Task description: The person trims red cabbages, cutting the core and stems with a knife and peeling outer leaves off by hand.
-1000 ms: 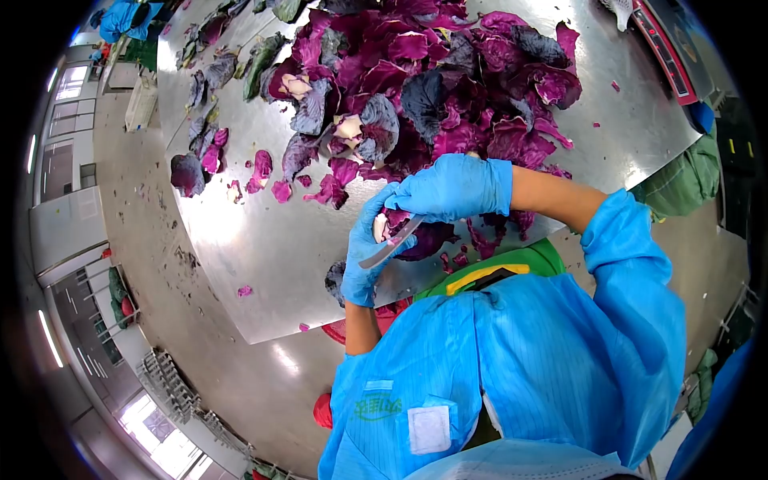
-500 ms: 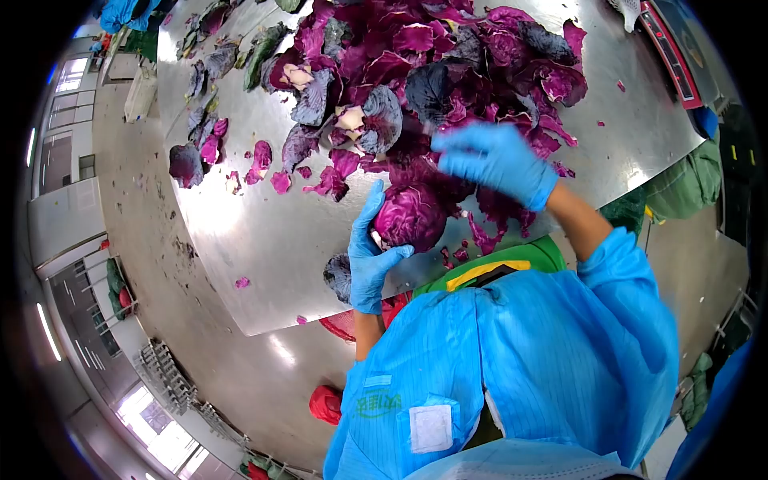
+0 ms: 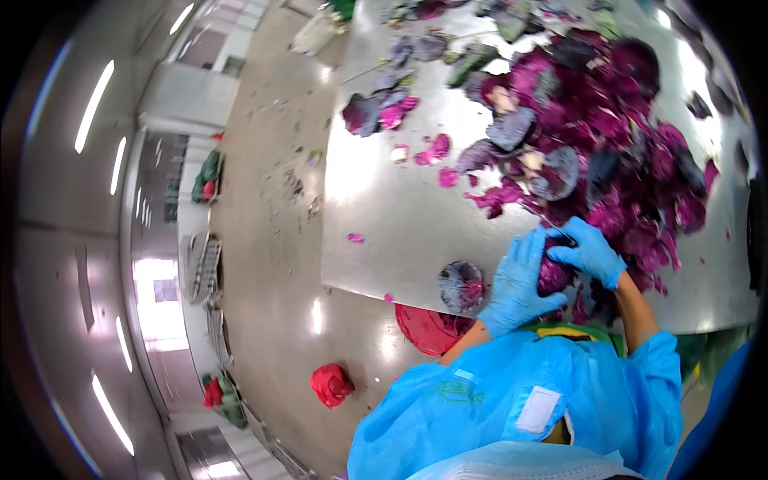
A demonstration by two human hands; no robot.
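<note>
My left hand (image 3: pixel 518 284), in a blue glove, is wrapped round the near left side of a red cabbage head (image 3: pixel 554 274) above the steel table's front edge. My right hand (image 3: pixel 588 250), gloved too, bends its fingers over the cabbage's top right side. Between and under the two hands only part of the cabbage shows. Whether a knife is in my right hand cannot be made out. Just beyond lies a large heap of purple leaves (image 3: pixel 612 180). A round dark leaf (image 3: pixel 462 286) rests left of my left hand.
The steel table (image 3: pixel 384 248) carries scattered leaf scraps (image 3: pixel 436 150) on its left part. Below its front edge stands a red basket (image 3: pixel 428 328). A red bag (image 3: pixel 330 386) lies on the floor to the left, where debris is scattered too.
The view has swung left, so the table appears further right. My right hand, lifted off the cabbage half a second ago, is back on it. The knife seen earlier no longer shows clearly.
</note>
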